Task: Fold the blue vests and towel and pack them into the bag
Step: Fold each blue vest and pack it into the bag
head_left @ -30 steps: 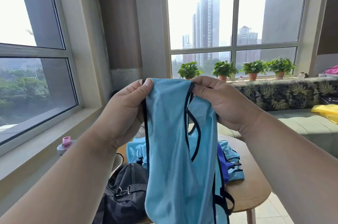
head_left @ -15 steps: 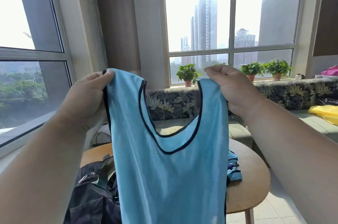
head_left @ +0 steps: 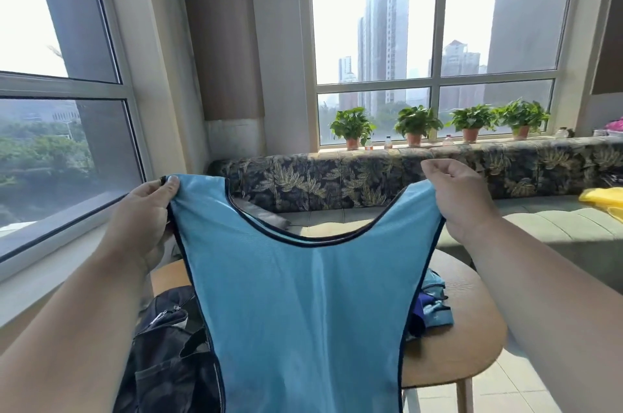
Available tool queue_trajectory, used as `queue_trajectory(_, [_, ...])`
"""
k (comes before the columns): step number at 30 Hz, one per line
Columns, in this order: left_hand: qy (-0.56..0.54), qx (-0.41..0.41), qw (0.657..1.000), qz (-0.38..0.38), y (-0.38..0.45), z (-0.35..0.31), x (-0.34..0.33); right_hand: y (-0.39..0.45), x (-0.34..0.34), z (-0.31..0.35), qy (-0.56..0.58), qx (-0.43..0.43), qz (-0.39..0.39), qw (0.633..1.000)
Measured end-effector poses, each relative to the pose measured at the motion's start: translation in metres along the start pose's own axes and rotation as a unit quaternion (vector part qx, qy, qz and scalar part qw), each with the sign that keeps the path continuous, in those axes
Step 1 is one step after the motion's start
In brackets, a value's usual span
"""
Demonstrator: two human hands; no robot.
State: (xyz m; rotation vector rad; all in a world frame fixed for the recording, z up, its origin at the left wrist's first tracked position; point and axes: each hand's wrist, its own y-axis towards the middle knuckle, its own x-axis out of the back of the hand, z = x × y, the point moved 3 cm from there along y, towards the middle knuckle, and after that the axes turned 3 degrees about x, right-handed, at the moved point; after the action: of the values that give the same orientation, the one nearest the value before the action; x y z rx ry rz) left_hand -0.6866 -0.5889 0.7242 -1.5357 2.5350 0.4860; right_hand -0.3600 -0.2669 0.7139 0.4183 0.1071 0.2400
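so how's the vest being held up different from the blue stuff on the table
The held vest hangs spread flat between the left hand and right hand; the blue pile lies crumpled on the table, untouched. The vest shows its whole neckline; the pile is mostly hidden. Both are light blue.

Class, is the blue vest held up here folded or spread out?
Spread out: the left hand and right hand each pinch a shoulder strap, stretching the vest flat.

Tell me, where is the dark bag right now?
In the head view the dark bag sits at lower left on the round wooden table, below the left hand and partly behind the held blue vest.
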Motion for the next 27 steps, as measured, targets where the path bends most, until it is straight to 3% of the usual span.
queue_trajectory(8, [0.049,0.028,0.998,0.006,-0.017,0.025,-0.031,-0.025,-0.027,0.005,0.096,-0.098,0.126,0.982])
queue_trajectory(13, [0.15,-0.03,0.988,-0.033,-0.051,0.037,-0.069,-0.052,-0.055,0.003,0.124,-0.131,0.201,0.963])
queue_trajectory(27, [0.176,-0.043,0.972,0.15,-0.108,0.066,-0.12,-0.108,-0.097,0.001,0.159,-0.166,0.252,0.94])
